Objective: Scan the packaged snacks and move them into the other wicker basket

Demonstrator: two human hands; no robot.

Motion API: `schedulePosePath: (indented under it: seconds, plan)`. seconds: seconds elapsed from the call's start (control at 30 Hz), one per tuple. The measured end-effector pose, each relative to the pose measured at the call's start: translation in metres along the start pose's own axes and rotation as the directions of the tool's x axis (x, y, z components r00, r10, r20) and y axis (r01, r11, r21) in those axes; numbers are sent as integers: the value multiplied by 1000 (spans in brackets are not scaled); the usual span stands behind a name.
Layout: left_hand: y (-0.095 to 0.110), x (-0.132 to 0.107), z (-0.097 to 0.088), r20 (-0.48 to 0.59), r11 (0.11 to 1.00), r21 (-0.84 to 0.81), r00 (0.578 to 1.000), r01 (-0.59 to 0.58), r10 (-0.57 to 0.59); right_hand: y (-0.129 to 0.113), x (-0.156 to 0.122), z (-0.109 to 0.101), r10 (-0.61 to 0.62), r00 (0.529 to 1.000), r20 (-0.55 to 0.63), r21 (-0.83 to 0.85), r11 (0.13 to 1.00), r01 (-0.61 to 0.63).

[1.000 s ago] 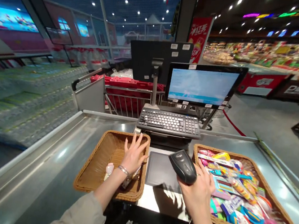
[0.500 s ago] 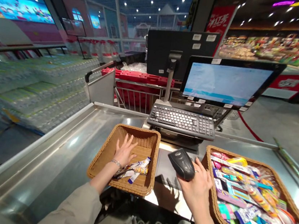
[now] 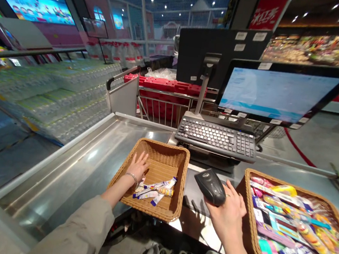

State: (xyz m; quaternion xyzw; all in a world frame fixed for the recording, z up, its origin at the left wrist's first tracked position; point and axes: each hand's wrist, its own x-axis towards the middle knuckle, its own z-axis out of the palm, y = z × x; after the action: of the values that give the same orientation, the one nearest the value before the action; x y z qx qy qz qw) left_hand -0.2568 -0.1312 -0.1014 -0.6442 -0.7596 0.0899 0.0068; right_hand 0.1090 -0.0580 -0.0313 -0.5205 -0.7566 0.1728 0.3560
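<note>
My left hand point(image 3: 138, 168) is inside the left wicker basket point(image 3: 181, 178), over its left side, fingers spread and holding nothing. To the right of that hand several slim wrapped packets point(image 3: 157, 189), white, blue and yellow, lie on the basket's bottom. My right hand point(image 3: 228, 212) is wrapped around a black barcode scanner point(image 3: 210, 186), raised over the counter between two baskets, its head pointing up and left. Right of this hand stands a second wicker basket point(image 3: 247, 186) full of colourful packaged goods point(image 3: 293, 224).
Behind the baskets stand a black keyboard point(image 3: 217, 137), a lit monitor point(image 3: 278, 95) and a second monitor seen from behind point(image 3: 219, 46). The metal counter point(image 3: 84, 166) has a raised rim on the left. A shopping cart point(image 3: 159, 105) stands beyond, and stacked bottle packs point(image 3: 52, 100) at left.
My left hand has moved left, away from the packets, uncovering more of them. The scanner stays in my right hand. The whole view has shifted a little.
</note>
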Motion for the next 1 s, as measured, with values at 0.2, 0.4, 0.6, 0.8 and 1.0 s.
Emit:
schedulePosePath:
  seconds: [0.2, 0.4, 0.6, 0.8, 1.0]
  plan:
    - [-15, 11, 21, 79, 977, 31, 975, -211, 208, 7, 0, 2, -13, 1000, -3, -17, 1000, 13]
    - [-26, 17, 46, 185, 931, 29, 917, -364, 353, 14, 0, 2, -38, 999, -18, -32, 999, 38]
    - [-33, 21, 56, 197, 892, 18, 876, -452, 440, 15, 2, 1, -33, 999, -31, -50, 998, 32]
    - [-34, 26, 59, 187, 866, -7, 850, -501, 493, 18, 3, 1, -39, 999, -17, -65, 997, 38]
    - [-32, 34, 57, 190, 884, 18, 870, -467, 456, 21, 1, 2, -34, 998, -52, -82, 996, 30]
